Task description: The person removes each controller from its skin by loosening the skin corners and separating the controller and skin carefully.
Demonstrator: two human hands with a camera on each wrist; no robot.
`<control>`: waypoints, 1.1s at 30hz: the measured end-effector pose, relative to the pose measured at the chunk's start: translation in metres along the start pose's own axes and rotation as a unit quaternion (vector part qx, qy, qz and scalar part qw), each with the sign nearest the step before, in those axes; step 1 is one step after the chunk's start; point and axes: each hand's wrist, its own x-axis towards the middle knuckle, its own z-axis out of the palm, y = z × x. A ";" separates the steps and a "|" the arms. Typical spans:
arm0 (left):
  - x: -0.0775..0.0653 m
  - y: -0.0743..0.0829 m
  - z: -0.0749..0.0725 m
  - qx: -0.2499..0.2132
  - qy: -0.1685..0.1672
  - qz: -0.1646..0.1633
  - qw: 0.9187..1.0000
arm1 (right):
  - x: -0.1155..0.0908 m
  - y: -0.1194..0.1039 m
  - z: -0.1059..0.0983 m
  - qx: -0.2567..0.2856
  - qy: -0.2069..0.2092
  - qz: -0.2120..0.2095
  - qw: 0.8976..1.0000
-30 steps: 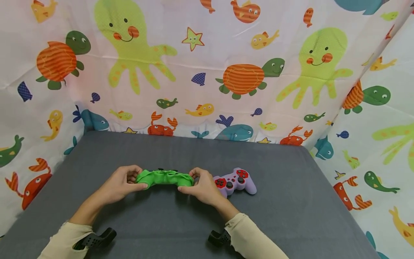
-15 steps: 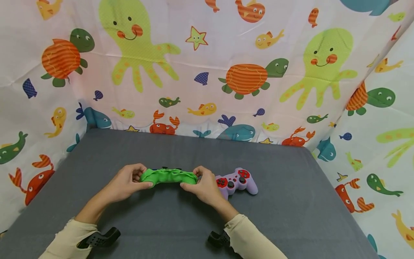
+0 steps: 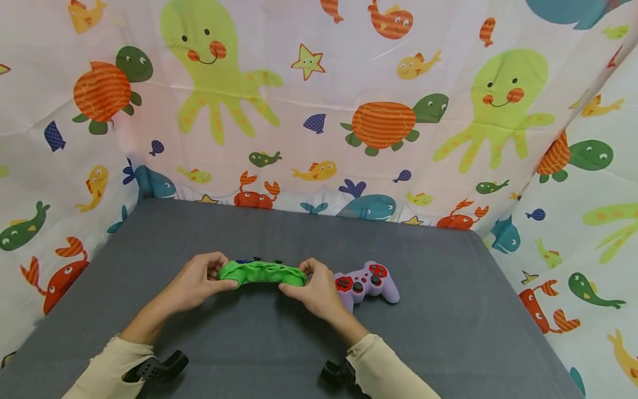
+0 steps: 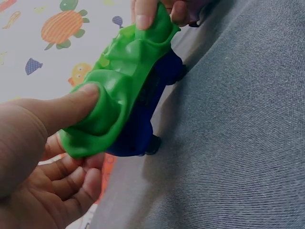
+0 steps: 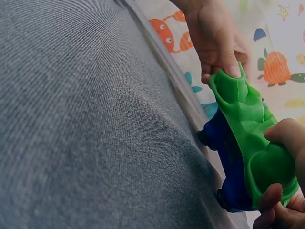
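Note:
A green rubber controller cover lies stretched over part of a blue game controller, whose dark thumbsticks face the table side in both wrist views. My left hand pinches the cover's left end, thumb on the green and fingers curled behind. At the other end my right hand grips in the same manner, thumb pressed into the rubber. The blue body shows bare along one side. Right beside my right hand rests a lilac game controller with red button areas and black thumbsticks, its left part overlapped by that hand.
A grey cloth-covered table spreads under both hands. Behind and along its sides hangs a white curtain printed with sea animals. Black wrist mounts poke out of the beige sleeves.
The covered controller and both hands appear slightly farther right, with the whole view shifting a little too. The grip at both ends stays the same.

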 end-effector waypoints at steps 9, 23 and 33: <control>-0.001 0.007 0.000 0.018 0.007 -0.007 1.000 | -0.001 0.000 -0.001 0.013 -0.004 0.001 1.000; -0.002 0.009 0.003 0.033 0.030 -0.010 0.999 | -0.001 0.000 0.000 0.008 0.005 0.007 1.000; -0.001 0.007 0.003 0.045 0.036 -0.022 0.998 | 0.001 -0.001 0.001 -0.005 0.014 0.011 1.000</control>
